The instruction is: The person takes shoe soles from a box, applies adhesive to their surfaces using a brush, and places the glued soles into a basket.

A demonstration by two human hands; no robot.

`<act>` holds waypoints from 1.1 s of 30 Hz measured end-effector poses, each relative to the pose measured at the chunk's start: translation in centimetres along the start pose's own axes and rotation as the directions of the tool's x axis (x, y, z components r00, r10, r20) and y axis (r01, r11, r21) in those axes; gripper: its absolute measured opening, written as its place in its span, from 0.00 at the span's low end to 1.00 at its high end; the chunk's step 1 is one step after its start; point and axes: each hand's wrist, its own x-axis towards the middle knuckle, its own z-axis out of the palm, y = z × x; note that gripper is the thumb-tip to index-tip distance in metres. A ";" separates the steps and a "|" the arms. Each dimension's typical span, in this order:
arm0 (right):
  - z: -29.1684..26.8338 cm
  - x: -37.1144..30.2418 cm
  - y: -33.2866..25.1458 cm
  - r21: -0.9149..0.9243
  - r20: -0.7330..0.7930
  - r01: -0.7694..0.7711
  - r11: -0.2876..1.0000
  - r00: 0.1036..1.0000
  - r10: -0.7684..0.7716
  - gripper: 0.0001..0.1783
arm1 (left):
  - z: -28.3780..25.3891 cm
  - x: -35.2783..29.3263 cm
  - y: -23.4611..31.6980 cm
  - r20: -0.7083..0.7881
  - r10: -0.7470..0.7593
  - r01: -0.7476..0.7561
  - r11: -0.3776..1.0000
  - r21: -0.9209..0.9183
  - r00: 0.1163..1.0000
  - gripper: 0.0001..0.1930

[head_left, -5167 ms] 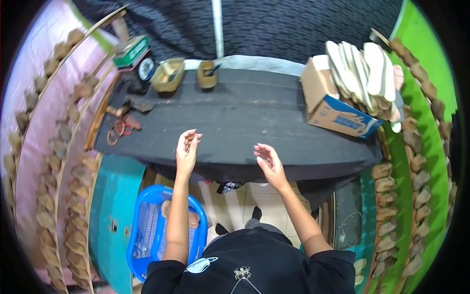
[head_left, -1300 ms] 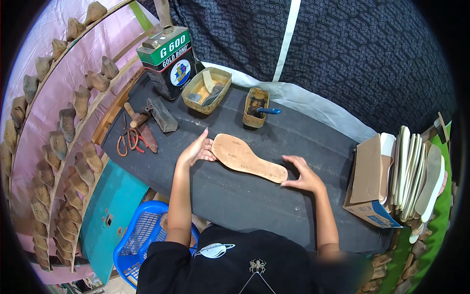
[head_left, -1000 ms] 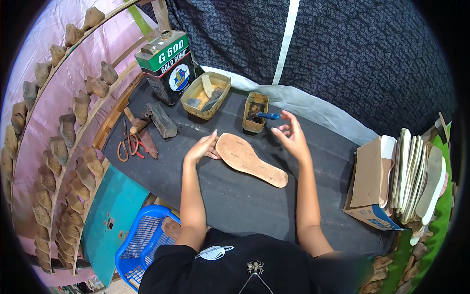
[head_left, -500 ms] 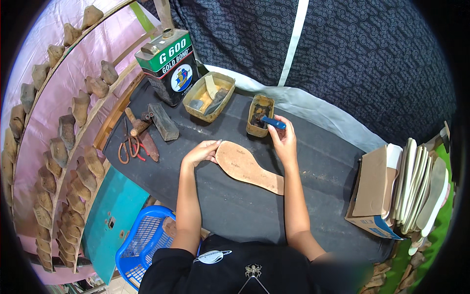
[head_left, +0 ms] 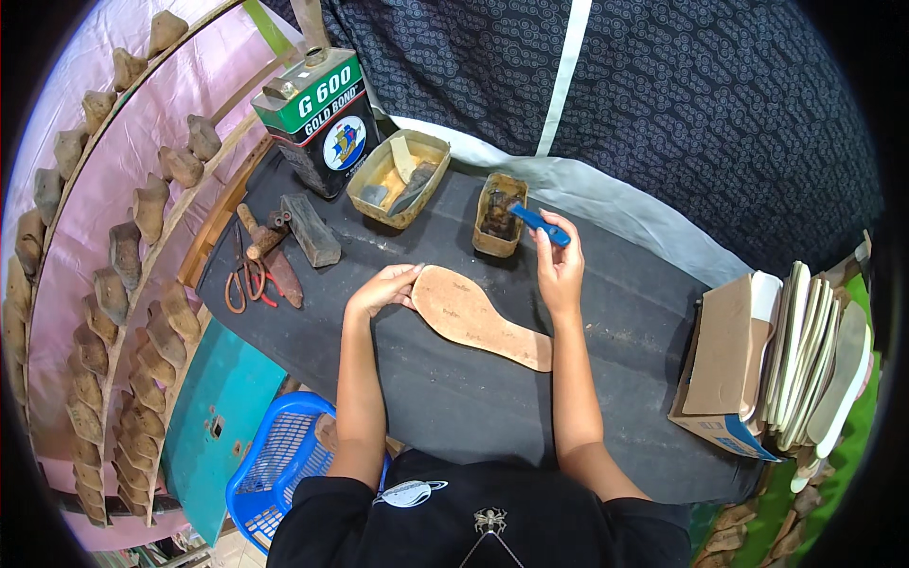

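My left hand [head_left: 383, 289] pinches the wide end of a tan shoe insole [head_left: 478, 320] between thumb and fingers. The insole has faint dark marks, and its narrow end reaches to my right forearm. A blue-handled brush [head_left: 543, 228] is gripped in my right hand [head_left: 561, 269]. Its tip leans at the right rim of a small, crusted tub [head_left: 496, 244] with dark, sticky-looking residue inside. What the brush tip carries is too small to make out.
A yellowish tub [head_left: 383, 214] with loose pieces and a metal can [head_left: 336, 118] stand at the back left. Nearby lie a dark block [head_left: 311, 232], a hammer [head_left: 254, 230] and scissors [head_left: 248, 282]. Shoe lasts [head_left: 123, 251] line the left racks; a cardboard box [head_left: 710, 355] is at right.
My right hand and the brush have moved slightly right, drawing the brush from inside the small tub toward its rim. The insole and my left hand have hardly moved.
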 end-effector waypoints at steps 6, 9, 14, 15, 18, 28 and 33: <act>-0.3 0.0 0.3 -0.181 0.080 0.082 0.980 0.994 -0.069 0.11 | -0.1 0.0 -0.1 -0.005 0.002 -0.002 1.000 -0.008 1.000 0.19; -0.1 -0.2 0.4 -0.124 0.036 0.086 0.989 0.996 -0.082 0.10 | -0.2 -0.1 0.1 0.026 -0.017 0.016 1.000 0.013 1.000 0.18; -0.3 -0.2 0.1 -0.127 0.063 0.073 0.989 0.996 -0.065 0.10 | -0.3 -0.1 -0.1 0.005 -0.009 0.009 1.000 0.002 1.000 0.19; -0.3 -0.2 -0.1 -0.143 0.072 0.075 0.987 0.995 -0.065 0.09 | -0.4 0.0 -0.3 0.005 -0.009 0.009 1.000 0.002 1.000 0.19; -0.2 -0.3 0.0 -0.124 0.038 0.096 0.988 0.995 -0.092 0.09 | -0.7 0.1 -0.5 0.021 -0.002 0.002 1.000 -0.002 1.000 0.17; -0.4 -0.4 0.1 0.033 0.036 0.039 0.999 0.999 -0.041 0.09 | -0.4 -0.2 0.0 0.020 0.004 -0.004 1.000 -0.006 1.000 0.14; -0.7 -0.1 -0.1 0.242 -0.173 -0.025 0.970 0.983 0.069 0.10 | -0.6 -0.2 -0.2 0.073 0.016 -0.012 0.998 -0.054 0.997 0.12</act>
